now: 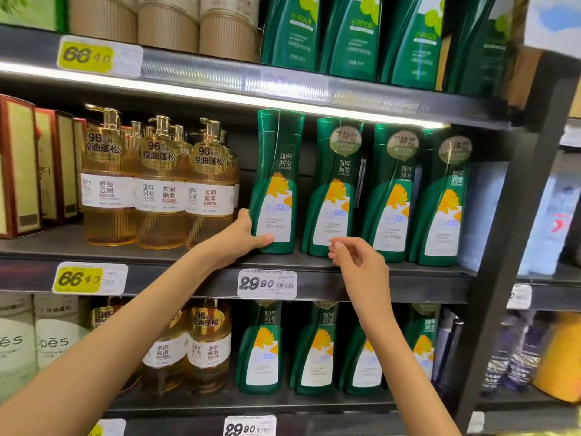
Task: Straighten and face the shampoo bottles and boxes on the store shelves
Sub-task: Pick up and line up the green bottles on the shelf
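Several green shampoo bottles with an orange flower stand in a row on the middle shelf (pixel 408 280). My left hand (pixel 242 239) grips the base of the leftmost green bottle (pixel 276 180), thumb across its label, fingers behind. That bottle stands upright, label facing out. My right hand (pixel 355 256) hovers with loosely curled fingers just in front of the base of the second green bottle (pixel 334 187); I cannot tell whether it touches it. Two more green bottles (pixel 391 196) stand to the right. Amber pump bottles (pixel 160 184) stand to the left.
Red and cream boxes (pixel 22 165) stand at the far left of the middle shelf. More green bottles (pixel 349 36) fill the top shelf and the lower shelf (pixel 261 347). A black upright post (pixel 503 262) bounds the shelves on the right. Price tags (pixel 267 283) hang on the shelf edges.
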